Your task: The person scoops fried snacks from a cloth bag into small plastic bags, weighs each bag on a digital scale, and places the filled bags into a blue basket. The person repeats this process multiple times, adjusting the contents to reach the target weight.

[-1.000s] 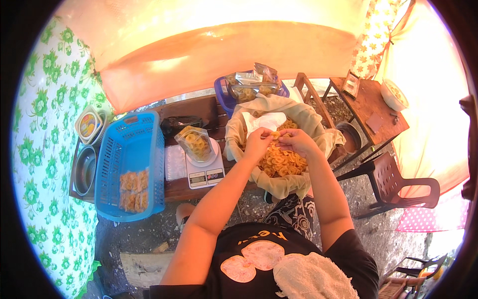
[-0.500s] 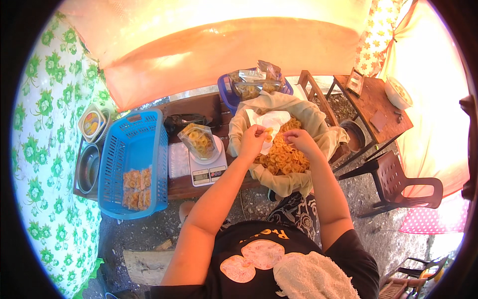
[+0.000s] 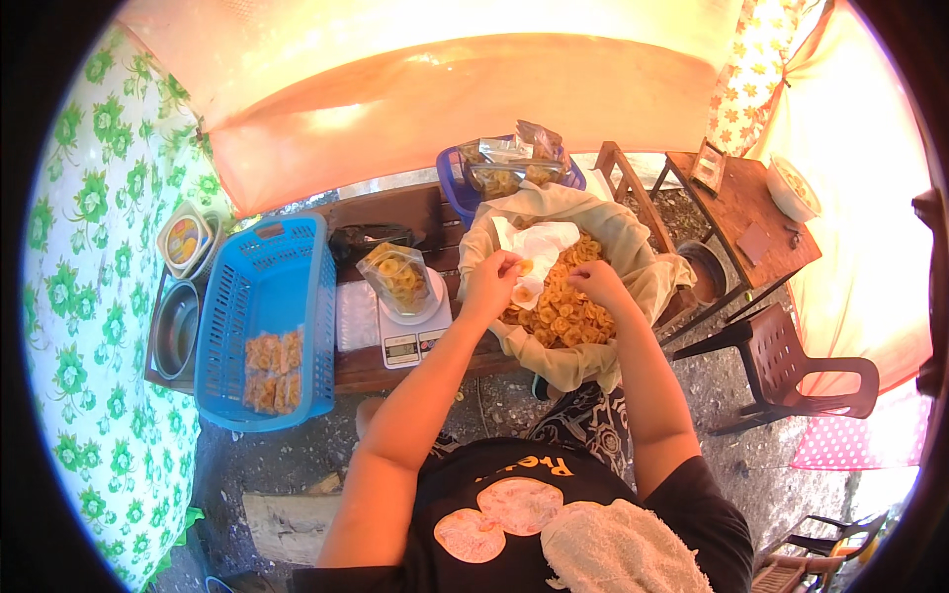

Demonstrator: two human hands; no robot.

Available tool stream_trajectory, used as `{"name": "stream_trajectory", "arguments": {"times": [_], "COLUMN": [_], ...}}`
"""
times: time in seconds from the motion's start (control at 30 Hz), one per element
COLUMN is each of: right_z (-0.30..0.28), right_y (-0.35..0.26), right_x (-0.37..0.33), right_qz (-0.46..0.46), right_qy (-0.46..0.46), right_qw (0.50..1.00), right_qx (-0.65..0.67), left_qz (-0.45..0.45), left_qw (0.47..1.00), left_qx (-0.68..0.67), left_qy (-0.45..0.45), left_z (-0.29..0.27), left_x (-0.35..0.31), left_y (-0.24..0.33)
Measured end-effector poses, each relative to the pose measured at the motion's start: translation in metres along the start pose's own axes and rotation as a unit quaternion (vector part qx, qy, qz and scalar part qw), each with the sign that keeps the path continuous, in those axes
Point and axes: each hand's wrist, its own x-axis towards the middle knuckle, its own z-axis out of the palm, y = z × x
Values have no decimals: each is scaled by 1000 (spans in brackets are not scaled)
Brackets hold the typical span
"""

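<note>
Head view: dark wooden table (image 3: 395, 212); gravel ground (image 3: 494, 405); orange tarp wall (image 3: 445, 99).

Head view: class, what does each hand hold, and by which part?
Left hand pinches a few chips by their edges. Right hand rests in the chip pile; its hold cannot be told.

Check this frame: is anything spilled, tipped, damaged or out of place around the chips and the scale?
Nothing stands out. The chips stay inside the cloth-lined basket, where the left hand and right hand work. The clear bag of chips sits upright on the scale; sealed packs lie in the blue crate.
</note>
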Motion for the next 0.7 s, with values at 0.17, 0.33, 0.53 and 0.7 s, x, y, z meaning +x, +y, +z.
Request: {"name": "stream_trajectory", "arguments": {"times": [0.17, 0.33, 0.53, 0.7], "right_z": [19, 35, 23, 5], "right_y": [-22, -29, -35, -96], "right_x": [-10, -9, -8, -11], "right_qz": [-7, 16, -10, -105], "right_qy": [-91, -88, -92, 9], "right_qw": [996, 994, 996, 994], "right_qx": [1, -60, -5, 0], "left_qz": [94, 233, 144, 134], "left_qw": [993, 924, 910, 927], "left_qx": [48, 220, 364, 313], "left_qy": [57, 210, 137, 155], "left_z": [-21, -112, -184, -189], "left_x": [-18, -25, -24, -26], "left_y": [37, 78, 78, 49]}}
